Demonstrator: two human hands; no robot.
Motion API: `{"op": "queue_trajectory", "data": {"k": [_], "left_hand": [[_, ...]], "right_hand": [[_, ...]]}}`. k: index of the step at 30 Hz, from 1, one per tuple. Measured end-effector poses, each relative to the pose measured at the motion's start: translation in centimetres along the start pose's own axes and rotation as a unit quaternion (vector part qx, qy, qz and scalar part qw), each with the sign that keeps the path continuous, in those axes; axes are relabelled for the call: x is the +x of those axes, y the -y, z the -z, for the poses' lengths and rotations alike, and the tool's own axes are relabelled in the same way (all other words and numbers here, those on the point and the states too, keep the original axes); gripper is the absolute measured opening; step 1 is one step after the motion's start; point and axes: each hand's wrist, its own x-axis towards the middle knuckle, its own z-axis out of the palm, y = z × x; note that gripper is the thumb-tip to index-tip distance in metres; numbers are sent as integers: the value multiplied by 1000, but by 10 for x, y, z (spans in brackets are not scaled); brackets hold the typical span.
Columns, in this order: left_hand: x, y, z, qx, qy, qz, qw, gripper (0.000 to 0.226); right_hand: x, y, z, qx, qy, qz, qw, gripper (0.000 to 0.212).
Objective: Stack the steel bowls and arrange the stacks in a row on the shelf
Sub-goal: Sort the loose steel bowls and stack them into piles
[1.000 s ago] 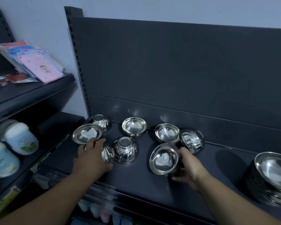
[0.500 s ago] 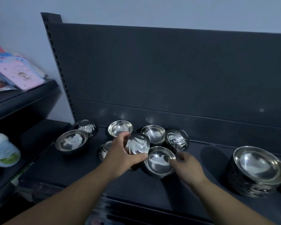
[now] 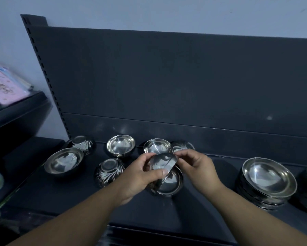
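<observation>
With the held bowl [image 3: 164, 163] as clock centre, a wide bowl [image 3: 64, 161] sits upright at nine o'clock, with an upturned bowl [image 3: 81, 142] just behind it at ten. A patterned bowl [image 3: 109, 170] lies face down, also near nine, close to my left wrist. Two upright back bowls [image 3: 120, 145] stand at eleven and twelve. The lower bowl [image 3: 170, 183] rests upright on the shelf [image 3: 202, 210] at six, right beneath the held one. A stack [image 3: 268, 180] of wider bowls stands well apart at three.

The held bowl is steeply tilted and the steel looks slick. If I let go before it is level, I expect it to catch the lower rim, wedge crooked or skid towards the shelf's front edge. My left forearm could also knock the patterned bowl.

My left hand [image 3: 136, 176] is curled round the held bowl's left side, thumb across the near rim and fingers behind. My right hand [image 3: 199, 167] pinches the far right rim with its fingertips, closed lightly on it and on nothing else
</observation>
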Motion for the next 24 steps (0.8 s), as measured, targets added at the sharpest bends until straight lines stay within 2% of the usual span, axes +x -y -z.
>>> {"op": "queue_trajectory", "data": {"k": [3,6,10,15,21,24], "left_hand": [[2,-4,-5,-20,-14,-8,1000,76],[4,-5,-5,34,-51,-33,998,74],[9,7,6,146,-149,-39,977,44],[19,23,12,228,-193,-13,954,19],[33,36,14,251,-196,22,948,19],[38,37,14,276,-209,17,938,19]], "right_hand": [[2,6,4,-55,-34,2,998,34],[6,6,6,-97,-55,-14,994,20],[7,0,7,-123,-42,-50,990,15],[6,-16,7,-148,-10,-121,982,10],[8,-33,1,-129,12,-193,973,7],[15,-38,4,-169,0,-178,969,9]]}}
